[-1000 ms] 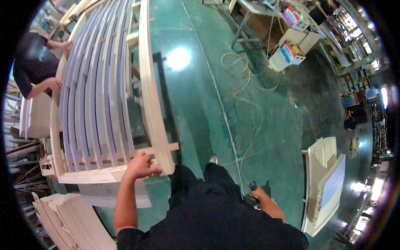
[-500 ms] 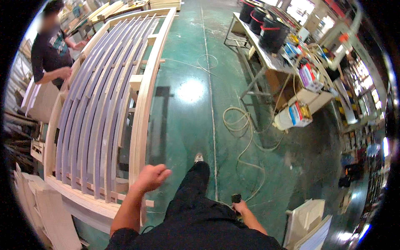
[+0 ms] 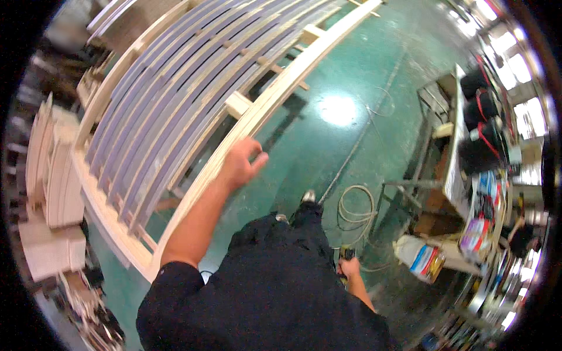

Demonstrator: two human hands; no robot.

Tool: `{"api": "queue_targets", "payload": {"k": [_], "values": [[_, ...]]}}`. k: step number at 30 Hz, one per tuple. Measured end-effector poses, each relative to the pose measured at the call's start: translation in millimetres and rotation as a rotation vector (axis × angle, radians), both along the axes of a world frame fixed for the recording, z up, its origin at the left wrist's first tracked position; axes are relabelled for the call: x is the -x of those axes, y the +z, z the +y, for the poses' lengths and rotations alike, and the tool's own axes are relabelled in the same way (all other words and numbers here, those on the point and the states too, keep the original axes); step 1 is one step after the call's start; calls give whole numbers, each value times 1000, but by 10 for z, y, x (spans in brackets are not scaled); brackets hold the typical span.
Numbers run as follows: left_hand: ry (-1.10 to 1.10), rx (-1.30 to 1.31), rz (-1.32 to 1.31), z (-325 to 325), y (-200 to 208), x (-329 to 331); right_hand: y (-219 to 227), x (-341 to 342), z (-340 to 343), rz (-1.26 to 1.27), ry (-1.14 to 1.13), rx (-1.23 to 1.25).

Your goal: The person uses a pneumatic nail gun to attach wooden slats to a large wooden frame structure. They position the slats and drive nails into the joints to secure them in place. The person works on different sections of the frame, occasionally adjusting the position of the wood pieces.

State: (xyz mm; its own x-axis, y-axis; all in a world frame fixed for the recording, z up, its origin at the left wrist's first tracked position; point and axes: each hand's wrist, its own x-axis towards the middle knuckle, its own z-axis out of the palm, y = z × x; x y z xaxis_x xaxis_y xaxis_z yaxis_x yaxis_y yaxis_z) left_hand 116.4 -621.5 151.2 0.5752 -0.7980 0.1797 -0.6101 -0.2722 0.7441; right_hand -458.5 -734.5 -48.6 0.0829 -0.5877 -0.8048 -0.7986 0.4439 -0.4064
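My left hand hangs over the right rail of a big wooden frame. Its fingers curl loosely, with a gap between thumb and forefinger and nothing in it. Whether it touches the rail I cannot tell. Inside the frame run several long curved slats, greyish purple on their faces with pale wood edges. Low by my right leg, my right hand is closed around a dark hand tool. Most of that tool is hidden by the hand and my clothing, so its exact kind does not show.
A pale hose lies coiled on the green floor near my right hand. To the right stands a long table with black buckets. A white container sits below it. Stacked boards are beyond the frame's left corner.
My view has swung, and the frame now slants up to the right. My left hand has moved forward along the rail, its thumb now apart. The person at the far left is out of view.
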Motion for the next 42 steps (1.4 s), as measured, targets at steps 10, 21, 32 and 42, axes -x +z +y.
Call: {"api": "queue_targets", "payload": {"k": [10,21,32,42], "values": [[263,-528,-211,-340,-397,-1098,-4,-2323,-3280,-113,652,264],[223,-398,-142,-338,-329,-1210,1704,-4940,-3635,-157,1225,70],[228,-154,383,-98,-279,-1788,2826,-6799,-2881,-284,1767,-262],[346,-85,381,-126,-434,-1713,2782,-7565,-2469,-502,2254,-179]]}}
